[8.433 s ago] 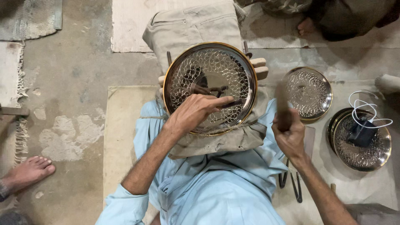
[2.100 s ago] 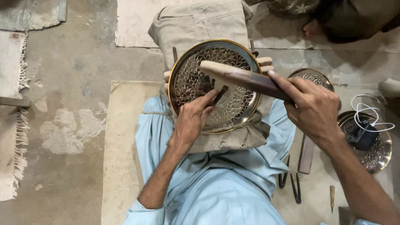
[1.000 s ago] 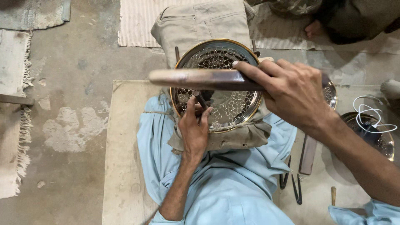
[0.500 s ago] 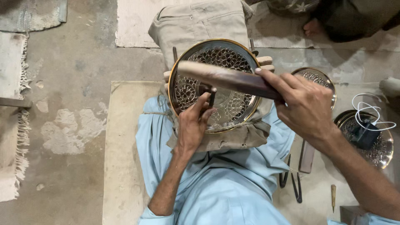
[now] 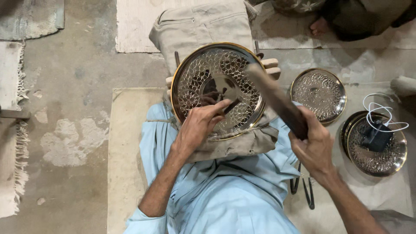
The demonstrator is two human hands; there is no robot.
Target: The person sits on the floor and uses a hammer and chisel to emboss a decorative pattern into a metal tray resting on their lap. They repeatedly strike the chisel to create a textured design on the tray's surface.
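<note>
While large engraved metal plate [image 5: 216,89] rests on cloth-padded lap, left hand [image 5: 199,125] sits on its near rim, fingers pinched shut round thin dark chisel [image 5: 232,105], tip near plate centre. Right hand [image 5: 314,145] right of plate, fingers wrapped tight round wooden mallet [image 5: 277,102], head raised over plate, blurred. Plate face looks patterned nearly all over; what is left cannot tell. Two smaller patterned plates [image 5: 318,94] on floor at right, nearer one carrying black charger with white cable [image 5: 379,132].
</note>
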